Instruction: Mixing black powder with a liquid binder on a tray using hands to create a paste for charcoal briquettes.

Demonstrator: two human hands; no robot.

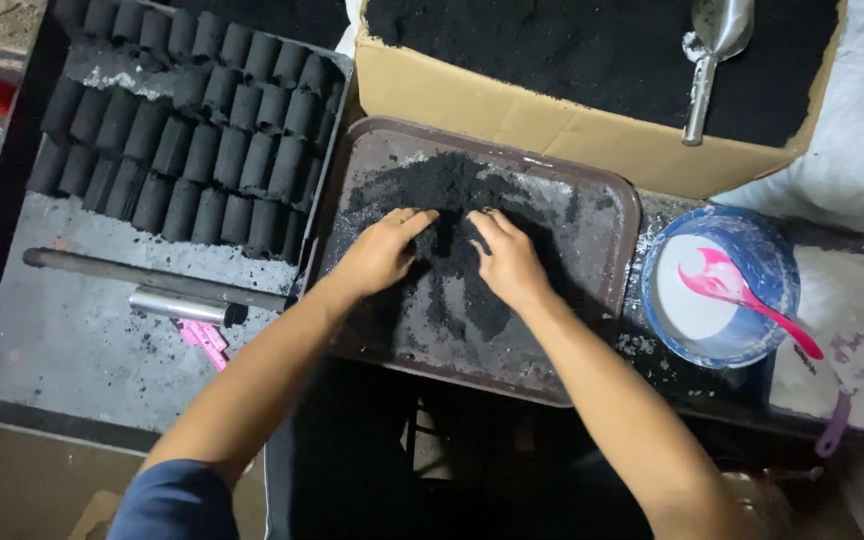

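Tray [592, 215]: black powder [447, 190] under hands [447, 255].

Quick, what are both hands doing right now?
Left hand: open, fingers pressed into the black powder.
Right hand: open, fingers in the same pile, gripping nothing.

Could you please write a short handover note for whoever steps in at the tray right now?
Left hand: open, palm down, fingers in the black powder pile.
Right hand: open, palm down on the same pile; neither hand has a grip on anything.
The pile lies on the brown tray, partly spread.
Done: rows of black cylindrical briquettes lie on the grey sheet, with a metal tube beside them.
Left: loose powder on the tray; more in the cardboard box with a metal scoop. A blue bowl of white liquid holds a pink spoon.
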